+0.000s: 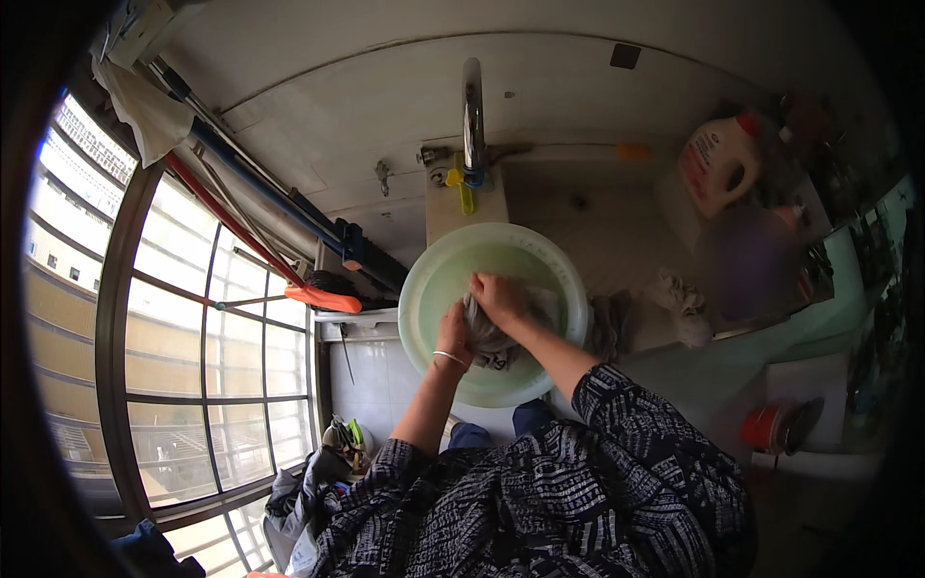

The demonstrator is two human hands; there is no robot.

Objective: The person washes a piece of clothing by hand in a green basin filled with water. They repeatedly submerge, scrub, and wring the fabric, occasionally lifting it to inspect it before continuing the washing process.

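A round, pale green plastic basin (pixel 415 339) holds water and a wet grey cloth (pixel 485 334). My left hand (pixel 454 329), with a bangle at its wrist, grips the cloth's left side. My right hand (pixel 500 298) is closed on the upper part of the same cloth, close beside the left. Some fingers of both hands are hidden by the cloth and the hands themselves. Beyond the basin's far rim stands a chrome faucet (pixel 473 130), with a yellow-green plastic item (pixel 465 191) at its base.
Right of the basin lies a stone sink (pixel 578 235) with crumpled cloths (pixel 676 303) at its near edge. A detergent jug (pixel 715 162) stands at the back right. Long-handled tools (pixel 267 206) lean at the left beside a barred window (pixel 206 397).
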